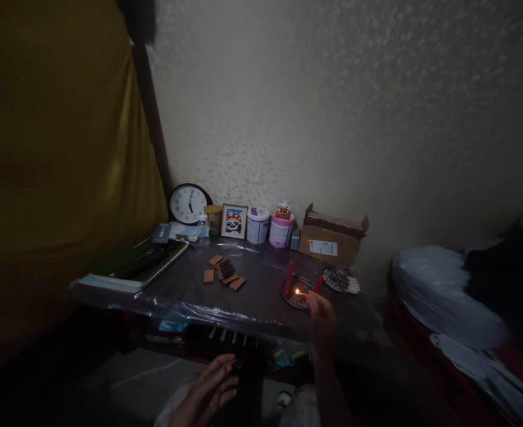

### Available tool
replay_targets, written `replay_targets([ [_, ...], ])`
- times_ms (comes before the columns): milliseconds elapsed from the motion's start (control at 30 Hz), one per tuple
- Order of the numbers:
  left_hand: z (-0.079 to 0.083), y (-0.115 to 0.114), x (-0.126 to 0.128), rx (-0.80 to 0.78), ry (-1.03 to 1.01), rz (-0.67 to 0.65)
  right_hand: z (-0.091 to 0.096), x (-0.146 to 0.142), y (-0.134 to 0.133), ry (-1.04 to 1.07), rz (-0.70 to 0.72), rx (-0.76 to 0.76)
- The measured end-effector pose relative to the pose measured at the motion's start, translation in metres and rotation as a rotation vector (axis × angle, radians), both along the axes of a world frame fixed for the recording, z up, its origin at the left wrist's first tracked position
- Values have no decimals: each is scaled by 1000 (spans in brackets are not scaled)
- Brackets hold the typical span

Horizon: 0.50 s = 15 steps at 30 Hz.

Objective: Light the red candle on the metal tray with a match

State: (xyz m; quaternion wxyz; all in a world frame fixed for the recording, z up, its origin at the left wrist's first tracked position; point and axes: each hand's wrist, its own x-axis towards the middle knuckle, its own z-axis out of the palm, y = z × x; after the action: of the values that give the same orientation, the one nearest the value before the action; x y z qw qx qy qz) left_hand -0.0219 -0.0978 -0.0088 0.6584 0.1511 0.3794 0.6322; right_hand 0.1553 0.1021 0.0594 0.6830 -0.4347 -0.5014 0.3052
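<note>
My right hand (321,317) is closed in a pinch on a thin lit stick, a match or taper, whose small flame (297,292) burns over a round metal dish (297,293) on the dark table (261,296). Two red candles (289,277) stand at the dish, one to the left and one (318,283) just above my fingers. My left hand (210,388) is low near my lap, fingers curled around a small dark object I cannot make out.
Brown wooden tiles (224,271) lie mid-table. Notebooks (134,267) sit at the left. A clock (189,204), framed picture (233,221), tins (258,225) and a cardboard box (332,237) line the wall. A plate of sticks (339,280) lies right of the dish. Bedding (443,296) lies at the right.
</note>
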Motion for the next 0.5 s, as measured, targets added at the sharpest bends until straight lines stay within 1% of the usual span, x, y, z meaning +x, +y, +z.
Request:
replay_targets([
  [133,7,-1,2,-18,9,33,0,0,5,18,39,-26],
  [300,19,-2,5,-66,16,48,1,0,11,26,75,-49],
  [433,29,-5,8,-59,13,76,2,-2,14,40,90,-67],
  [500,31,-6,9,-44,15,85,1,-4,17,49,91,-71],
])
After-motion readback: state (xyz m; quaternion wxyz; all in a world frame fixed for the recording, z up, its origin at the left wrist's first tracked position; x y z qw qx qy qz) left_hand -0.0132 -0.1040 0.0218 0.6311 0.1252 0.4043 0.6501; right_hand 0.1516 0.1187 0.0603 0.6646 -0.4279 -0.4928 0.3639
